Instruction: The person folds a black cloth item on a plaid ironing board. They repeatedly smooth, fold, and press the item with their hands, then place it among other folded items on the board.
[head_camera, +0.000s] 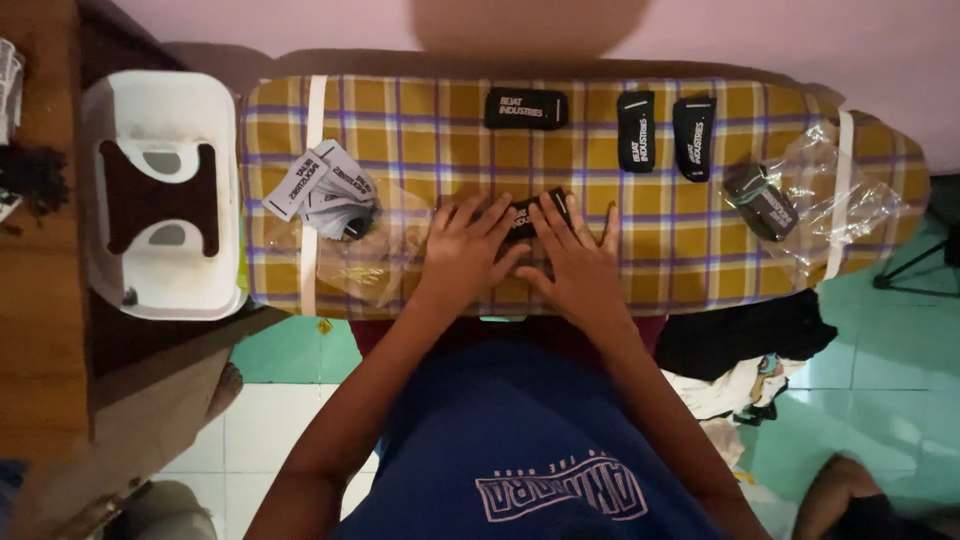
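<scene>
While a yellow and purple checked ironing board (600, 260) fills the width of the view against a pale pink wall (750, 30), two bare hands lie flat on its middle. The left hand (465, 250) and right hand (580, 262) have fingers spread and pressed down, grasping nothing, both touching a small black sock (527, 214) that lies between them. Most of that sock is hidden under the fingers. A white tub (160, 195) stands at the left end beside a wooden surface (40, 330). Green and white floor tiles (880, 390) show below. A heap of grey and black socks (330, 190) lies to the left. Crumpled clear plastic (830, 200) with a dark roll (760, 200) sits at the right. Three black socks (527, 108) lie along the far edge.
</scene>
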